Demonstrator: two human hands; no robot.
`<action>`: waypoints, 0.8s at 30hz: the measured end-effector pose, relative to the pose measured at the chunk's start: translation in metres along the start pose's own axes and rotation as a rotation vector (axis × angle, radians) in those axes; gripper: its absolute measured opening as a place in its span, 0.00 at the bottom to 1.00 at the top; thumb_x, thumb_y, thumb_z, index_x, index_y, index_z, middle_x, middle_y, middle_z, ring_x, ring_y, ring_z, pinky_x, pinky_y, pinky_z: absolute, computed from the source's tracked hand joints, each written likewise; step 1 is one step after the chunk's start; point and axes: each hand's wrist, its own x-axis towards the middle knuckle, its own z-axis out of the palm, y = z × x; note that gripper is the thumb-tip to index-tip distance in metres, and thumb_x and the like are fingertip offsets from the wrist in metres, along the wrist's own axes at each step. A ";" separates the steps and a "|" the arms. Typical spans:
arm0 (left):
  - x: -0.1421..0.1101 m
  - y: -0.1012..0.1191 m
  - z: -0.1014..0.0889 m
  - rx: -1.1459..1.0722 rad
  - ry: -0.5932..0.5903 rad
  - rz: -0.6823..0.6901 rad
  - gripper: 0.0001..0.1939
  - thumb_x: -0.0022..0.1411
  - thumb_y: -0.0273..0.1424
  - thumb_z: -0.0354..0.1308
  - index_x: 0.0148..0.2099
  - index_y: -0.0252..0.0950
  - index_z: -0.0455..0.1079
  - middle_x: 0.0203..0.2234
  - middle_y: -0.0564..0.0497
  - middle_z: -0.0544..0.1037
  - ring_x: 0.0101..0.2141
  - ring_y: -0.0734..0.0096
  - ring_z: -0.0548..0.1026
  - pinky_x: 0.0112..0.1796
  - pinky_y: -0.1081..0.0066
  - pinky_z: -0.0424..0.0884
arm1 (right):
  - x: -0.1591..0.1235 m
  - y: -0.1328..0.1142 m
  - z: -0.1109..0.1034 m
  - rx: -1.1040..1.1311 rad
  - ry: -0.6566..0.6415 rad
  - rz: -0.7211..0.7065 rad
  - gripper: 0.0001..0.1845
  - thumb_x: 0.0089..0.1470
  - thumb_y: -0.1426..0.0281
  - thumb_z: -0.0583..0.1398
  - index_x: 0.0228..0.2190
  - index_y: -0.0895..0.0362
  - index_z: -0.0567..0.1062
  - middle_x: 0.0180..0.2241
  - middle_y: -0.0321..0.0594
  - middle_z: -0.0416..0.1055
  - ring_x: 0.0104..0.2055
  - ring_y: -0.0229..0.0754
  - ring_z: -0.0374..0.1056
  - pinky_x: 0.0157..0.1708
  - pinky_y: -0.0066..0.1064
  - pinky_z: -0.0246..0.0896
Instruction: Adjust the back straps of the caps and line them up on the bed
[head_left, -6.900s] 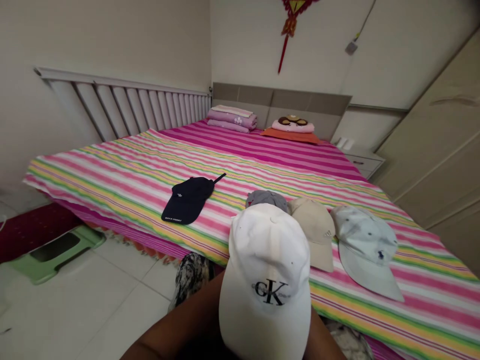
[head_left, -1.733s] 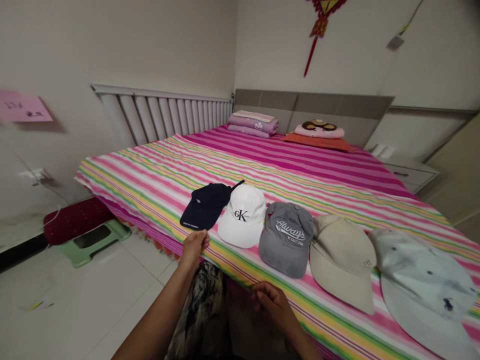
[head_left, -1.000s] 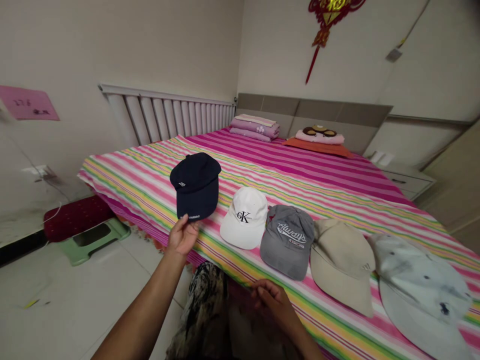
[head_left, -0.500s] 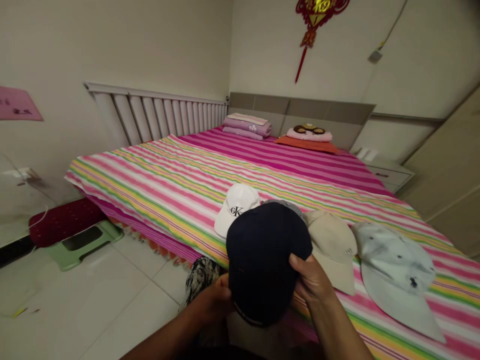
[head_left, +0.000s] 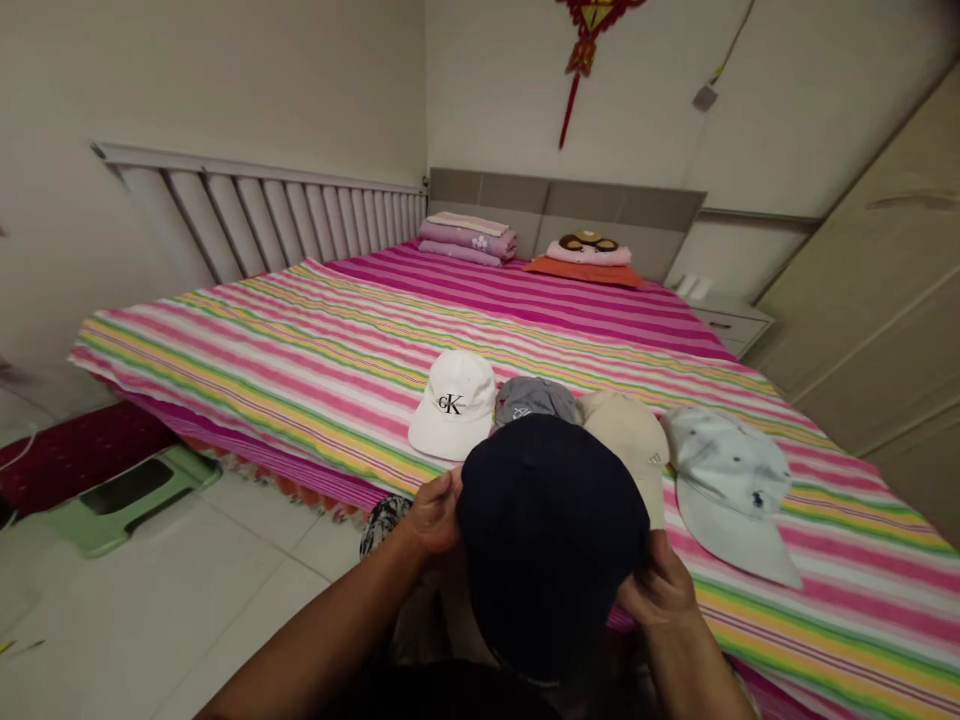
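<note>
A dark navy cap (head_left: 551, 530) is held up in front of me, its crown hiding part of the row behind it. My left hand (head_left: 436, 512) grips its left edge with closed fingers. On the opposite edge, my right hand (head_left: 660, 585) is closed on the cap, its fingertips partly hidden. Four other caps lie on the bed beyond: a white cap (head_left: 456, 400) with black letters, a grey cap (head_left: 536, 395) half covered from view, a beige cap (head_left: 622, 430) and a pale blue cap (head_left: 727, 485) with a small dark logo.
A striped sheet (head_left: 262, 350) covers the bed. Folded purple bedding (head_left: 465, 243) and a pink pillow (head_left: 589, 255) are near the headboard (head_left: 600, 210). A green stool (head_left: 135, 500) stands on the tiled floor at left, and a white nightstand (head_left: 727, 322) is at the far right.
Both hands have shifted their hold on the navy cap, the left moving up along its edge. My view has turned right, and more of the grey cap shows.
</note>
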 end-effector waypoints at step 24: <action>0.007 -0.011 0.023 0.233 0.014 -0.157 0.16 0.38 0.32 0.67 0.32 0.30 0.72 0.23 0.49 0.76 0.24 0.75 0.74 0.28 0.78 0.68 | -0.023 -0.006 -0.022 0.081 -0.070 0.025 0.12 0.27 0.68 0.70 0.19 0.56 0.75 0.14 0.35 0.69 0.14 0.35 0.62 0.15 0.25 0.56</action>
